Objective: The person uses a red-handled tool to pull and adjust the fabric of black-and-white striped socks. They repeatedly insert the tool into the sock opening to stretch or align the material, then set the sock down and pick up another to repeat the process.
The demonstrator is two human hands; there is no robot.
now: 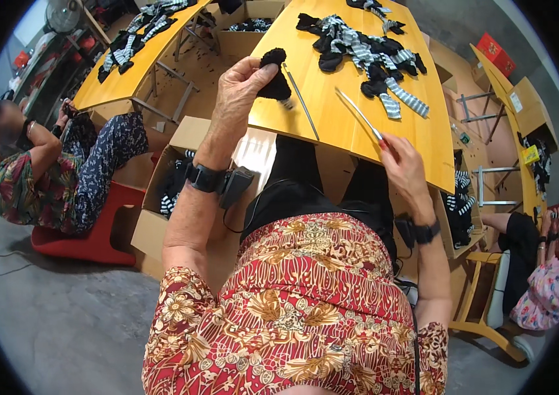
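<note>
My left hand (240, 85) is raised over the near left part of the yellow table. Between its thumb and fingers is a bunched black sock (275, 76), with a small greyish end hanging at the bottom. My right hand (402, 163), at the table's near edge, is closed round the red handle of a thin metal tool (358, 110). The tool's long shaft points away and to the left; its exact kind I cannot make out. Beside the sock, a slim dark rod (302, 102) slants toward the table's near edge. Farther back lies a pile of black and grey-striped socks (358, 49).
Cardboard boxes holding striped socks stand left (190, 135) and right (449, 234) of my legs. A person (49, 164) sits on a red chair (88, 247) at left by another yellow table (118, 85). Another person (543, 296) sits at far right near a wooden-framed chair (467, 293).
</note>
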